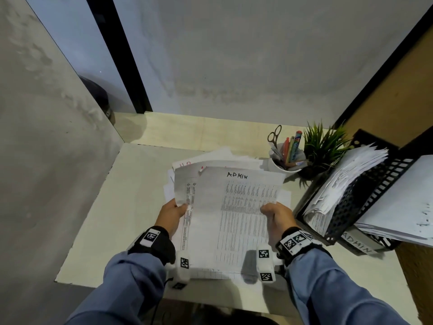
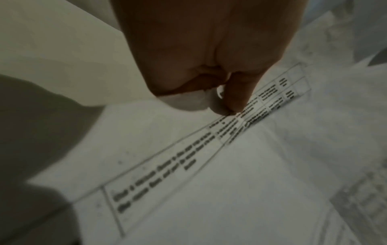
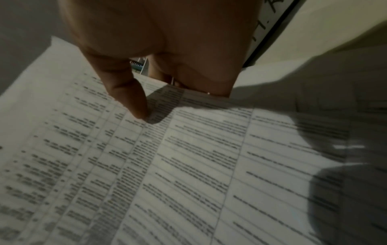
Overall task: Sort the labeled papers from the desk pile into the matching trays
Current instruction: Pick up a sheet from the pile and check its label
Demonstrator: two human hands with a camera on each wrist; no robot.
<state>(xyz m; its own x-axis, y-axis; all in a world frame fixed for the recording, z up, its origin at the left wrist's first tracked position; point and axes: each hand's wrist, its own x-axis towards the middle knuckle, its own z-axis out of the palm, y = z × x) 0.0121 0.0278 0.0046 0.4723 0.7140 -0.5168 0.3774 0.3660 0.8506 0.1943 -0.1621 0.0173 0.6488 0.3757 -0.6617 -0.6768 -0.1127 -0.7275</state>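
The left hand (image 1: 172,213) is gripping the left edge of the paper (image 1: 229,207) marked "ADMIN", its thumb (image 2: 234,97) lying on the printed face and the other fingers curled underneath out of sight, so the sheet is being pinched between them. The right hand (image 1: 277,215) is gripping the right edge the same way, with its thumb (image 3: 130,97) pressing down on the lined table of text and the remaining fingers wrapping under the edge. Between the two hands the paper is being held up above the desk (image 1: 98,231), tilting toward the person, with its far end hanging over the pile of papers (image 1: 210,158) lying loosely fanned near the middle of the desk. The sheet is looking white and densely printed in rows and columns, with the word "ADMIN" handwritten in black near its far edge and a small clip or staple sitting near its far left corner; whether it is one sheet or several together cannot be told. To the right, black mesh trays (image 1: 365,198) are standing stacked and tilted, stuffed with white sheets, and the lowest one is carrying an "ADMIN" label (image 1: 357,246). Behind the pile, a white cup of pens and scissors (image 1: 284,158) is standing just beside a small green plant (image 1: 324,148).
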